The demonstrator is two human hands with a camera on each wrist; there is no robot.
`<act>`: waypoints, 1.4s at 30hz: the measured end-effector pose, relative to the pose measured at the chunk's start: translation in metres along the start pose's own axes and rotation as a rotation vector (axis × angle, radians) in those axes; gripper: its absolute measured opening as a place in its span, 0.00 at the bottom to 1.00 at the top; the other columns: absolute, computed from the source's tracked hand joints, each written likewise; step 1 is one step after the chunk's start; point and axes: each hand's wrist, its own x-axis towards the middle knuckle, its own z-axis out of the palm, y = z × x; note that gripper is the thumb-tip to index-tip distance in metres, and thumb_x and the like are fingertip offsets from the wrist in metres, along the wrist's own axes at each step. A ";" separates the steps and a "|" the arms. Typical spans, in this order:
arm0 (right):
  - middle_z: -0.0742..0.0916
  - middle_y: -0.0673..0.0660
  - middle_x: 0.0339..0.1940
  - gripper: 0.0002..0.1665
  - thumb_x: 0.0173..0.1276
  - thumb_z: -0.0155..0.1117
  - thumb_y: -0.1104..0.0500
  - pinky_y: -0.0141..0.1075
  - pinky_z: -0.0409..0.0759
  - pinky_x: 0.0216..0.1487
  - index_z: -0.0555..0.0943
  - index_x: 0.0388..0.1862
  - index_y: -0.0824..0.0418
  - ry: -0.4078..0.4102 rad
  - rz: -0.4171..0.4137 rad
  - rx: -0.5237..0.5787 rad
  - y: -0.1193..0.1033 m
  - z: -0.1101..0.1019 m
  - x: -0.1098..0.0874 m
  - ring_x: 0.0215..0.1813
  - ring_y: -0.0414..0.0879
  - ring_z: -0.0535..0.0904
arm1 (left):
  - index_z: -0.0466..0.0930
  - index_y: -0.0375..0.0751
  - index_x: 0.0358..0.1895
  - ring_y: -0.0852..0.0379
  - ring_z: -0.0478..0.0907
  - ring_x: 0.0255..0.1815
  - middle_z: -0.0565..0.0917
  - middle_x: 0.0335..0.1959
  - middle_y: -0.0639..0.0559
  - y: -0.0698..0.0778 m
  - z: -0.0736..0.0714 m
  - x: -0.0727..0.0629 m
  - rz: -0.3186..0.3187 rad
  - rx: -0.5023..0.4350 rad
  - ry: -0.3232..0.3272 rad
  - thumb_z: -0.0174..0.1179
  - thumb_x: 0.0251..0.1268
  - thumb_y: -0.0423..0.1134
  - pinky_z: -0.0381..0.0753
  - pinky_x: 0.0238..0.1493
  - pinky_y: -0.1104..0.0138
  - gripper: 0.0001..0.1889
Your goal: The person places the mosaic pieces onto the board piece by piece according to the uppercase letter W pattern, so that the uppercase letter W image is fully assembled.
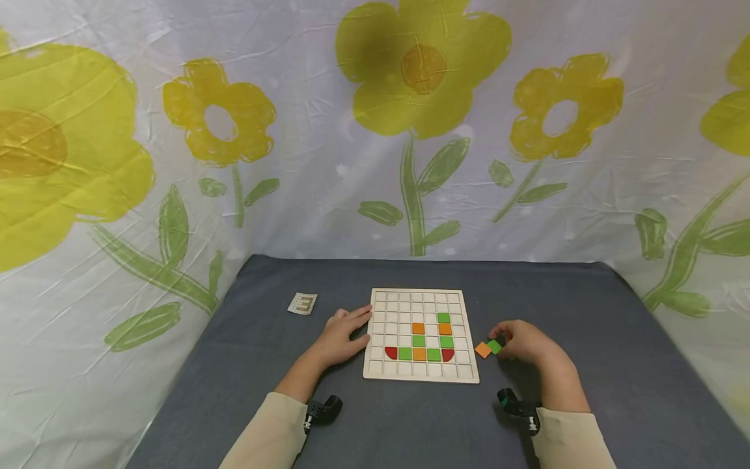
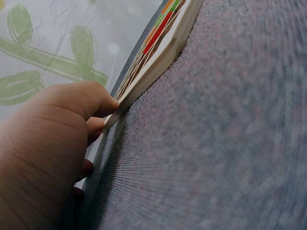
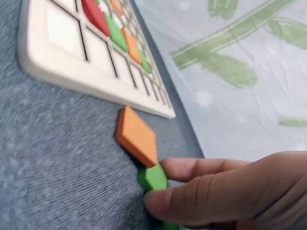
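Note:
A wooden grid board lies on the table, with several green and orange square tiles in its cells. Red rounded tiles mark both ends of its lowest filled row. Fairly straight fingers of my left hand touch the board's left edge; in the left wrist view the thumb rests against that rim. Right of the board, my right hand pinches a green tile between thumb and finger. An orange tile touches that green one, corner to corner. More green shows below the thumb, mostly hidden.
A small printed card lies on the table left of the board. Dark grey cloth covers the table. Behind it hangs a white curtain with yellow flowers. A black device is worn on each wrist.

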 end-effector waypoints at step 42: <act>0.74 0.53 0.26 0.13 0.61 0.78 0.62 0.40 0.65 0.31 0.89 0.45 0.63 0.128 -0.173 -0.129 -0.077 0.005 0.003 0.29 0.47 0.68 | 0.68 0.42 0.77 0.53 0.65 0.50 0.64 0.80 0.54 0.002 -0.002 -0.002 -0.004 -0.024 -0.006 0.58 0.77 0.47 0.63 0.56 0.49 0.30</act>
